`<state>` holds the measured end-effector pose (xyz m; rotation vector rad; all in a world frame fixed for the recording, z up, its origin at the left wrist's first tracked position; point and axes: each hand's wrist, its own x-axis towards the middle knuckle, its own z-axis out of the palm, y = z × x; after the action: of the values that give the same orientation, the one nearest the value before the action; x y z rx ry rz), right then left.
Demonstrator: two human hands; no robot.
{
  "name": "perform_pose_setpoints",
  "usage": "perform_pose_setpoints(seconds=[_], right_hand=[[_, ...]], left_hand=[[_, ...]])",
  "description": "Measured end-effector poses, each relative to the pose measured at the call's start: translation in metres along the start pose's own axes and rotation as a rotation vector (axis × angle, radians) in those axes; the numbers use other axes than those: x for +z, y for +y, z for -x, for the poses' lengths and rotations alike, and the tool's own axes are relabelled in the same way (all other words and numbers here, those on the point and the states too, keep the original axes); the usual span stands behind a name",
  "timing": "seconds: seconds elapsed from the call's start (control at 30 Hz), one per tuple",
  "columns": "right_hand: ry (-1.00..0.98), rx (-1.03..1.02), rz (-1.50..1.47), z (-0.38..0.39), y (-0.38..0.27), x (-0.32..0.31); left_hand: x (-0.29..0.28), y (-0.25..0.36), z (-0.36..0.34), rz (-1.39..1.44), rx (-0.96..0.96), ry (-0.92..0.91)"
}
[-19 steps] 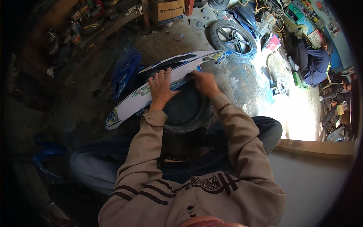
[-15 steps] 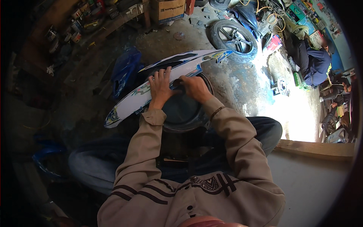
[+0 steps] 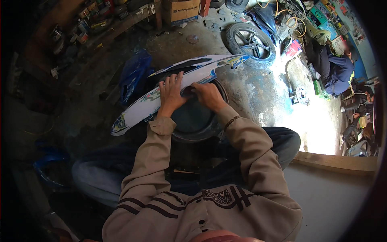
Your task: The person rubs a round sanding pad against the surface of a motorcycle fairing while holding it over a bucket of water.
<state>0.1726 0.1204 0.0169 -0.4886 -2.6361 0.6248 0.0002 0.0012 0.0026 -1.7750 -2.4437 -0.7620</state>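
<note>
A long white motorcycle body panel [image 3: 141,105] with yellow, blue and green patches of worn paint lies slantwise in front of me, over the far rim of a round dark tub [image 3: 192,139]. My left hand [image 3: 171,96] rests flat on it, fingers stretched across its face. Close to its right, my right hand [image 3: 209,96] is closed, pinching a small dark sandpaper-like piece [image 3: 188,91] at the panel's near edge. Part of that piece is hidden by the fingers. The tub's dark inside shows below both hands.
Behind the panel's left half lies a blue body panel [image 3: 136,72]; another blue part [image 3: 47,166] is at far left. A wheel [image 3: 250,43] lies beyond the panel's right tip. Farther right, a person [image 3: 338,72] sits low. A wooden edge [image 3: 336,161] borders my right side.
Both hands keep their places on the panel, with only a slight shift of the right hand. The whole view has moved slightly.
</note>
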Motion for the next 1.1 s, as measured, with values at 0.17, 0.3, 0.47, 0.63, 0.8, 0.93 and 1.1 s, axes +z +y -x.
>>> perform_pose_setpoints(seconds=[0.17,0.3,0.47,0.63,0.8,0.93,1.1], right_hand=[[0.119,0.217,0.16,-0.004,0.035,-0.046],[0.187,0.092,0.001,0.002,0.025,-0.029],[0.123,-0.045,-0.036,0.002,-0.003,0.012],[0.174,0.072,0.051,-0.002,0.04,-0.035],[0.265,-0.118,-0.095,0.003,0.029,-0.023],[0.113,-0.204,0.022,0.008,0.003,0.015],[0.253,-0.028,0.122,0.005,0.049,-0.027]], left_hand=[[-0.002,0.0,0.001,-0.001,0.02,0.009],[0.0,0.001,0.003,-0.016,0.015,0.03],[0.002,0.001,0.001,0.002,0.011,0.048],[0.001,-0.001,0.003,0.003,0.041,0.045],[0.005,-0.001,0.003,-0.021,0.019,0.041],[0.006,-0.001,0.003,-0.045,0.008,0.067],[0.001,-0.001,0.004,0.011,0.008,0.019]])
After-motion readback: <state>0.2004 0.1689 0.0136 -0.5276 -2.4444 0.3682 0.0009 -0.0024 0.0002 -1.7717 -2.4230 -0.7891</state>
